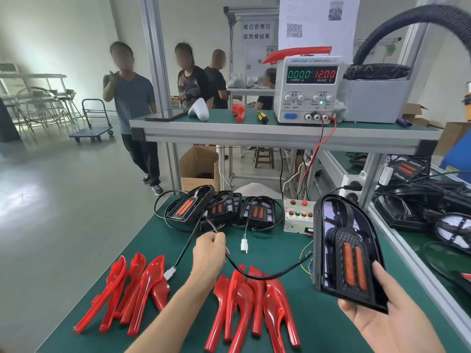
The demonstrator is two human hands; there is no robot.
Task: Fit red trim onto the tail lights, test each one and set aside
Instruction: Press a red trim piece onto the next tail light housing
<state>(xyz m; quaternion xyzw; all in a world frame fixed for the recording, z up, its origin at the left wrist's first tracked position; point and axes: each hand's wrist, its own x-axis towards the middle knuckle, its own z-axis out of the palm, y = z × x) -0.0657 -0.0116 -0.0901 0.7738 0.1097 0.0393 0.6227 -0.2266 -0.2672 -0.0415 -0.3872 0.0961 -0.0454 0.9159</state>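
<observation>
There is one view only, from a wide-angle camera worn on the person's head, looking forward and down across the green desk [158, 240] from its near edge. Both forearms reach in from the bottom of the frame, the left hand [209, 250] and right hand [387, 324] close beneath the lens. Farther off the view takes in the raised shelf [254, 133] and the hall floor [63, 200] at the left, straight lines bowing toward the edges.
</observation>
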